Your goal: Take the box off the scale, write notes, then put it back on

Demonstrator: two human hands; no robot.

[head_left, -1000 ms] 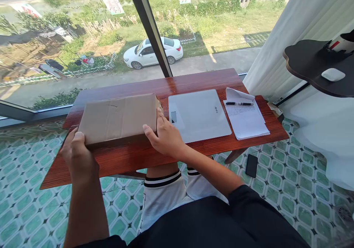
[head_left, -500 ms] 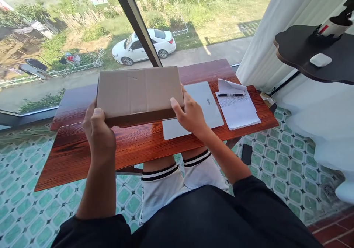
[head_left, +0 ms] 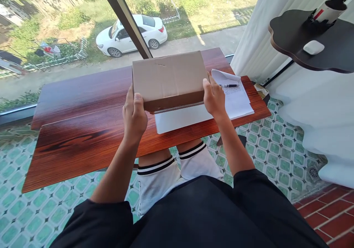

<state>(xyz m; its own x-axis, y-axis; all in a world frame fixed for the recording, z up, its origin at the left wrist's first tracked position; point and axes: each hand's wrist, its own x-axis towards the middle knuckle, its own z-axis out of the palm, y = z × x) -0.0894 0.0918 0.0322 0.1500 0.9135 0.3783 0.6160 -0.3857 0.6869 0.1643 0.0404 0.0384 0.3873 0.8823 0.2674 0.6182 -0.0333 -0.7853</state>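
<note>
Sunlit window glass backs a red wooden worktop [head_left: 83,130] where a flat white slab [head_left: 179,119] lies beside papers [head_left: 238,100] with a pen [head_left: 229,85]. Directly above the slab, a cardboard box [head_left: 168,78] is clasped between both hands, its long axis running left to right. The left hand [head_left: 134,116] has its grip closed on the near left corner, the right hand [head_left: 213,98] on the right end; both sit equally close.

Both hands hold cardboard box [head_left: 169,79] over white scale [head_left: 182,117], wood table [head_left: 83,130]
</note>
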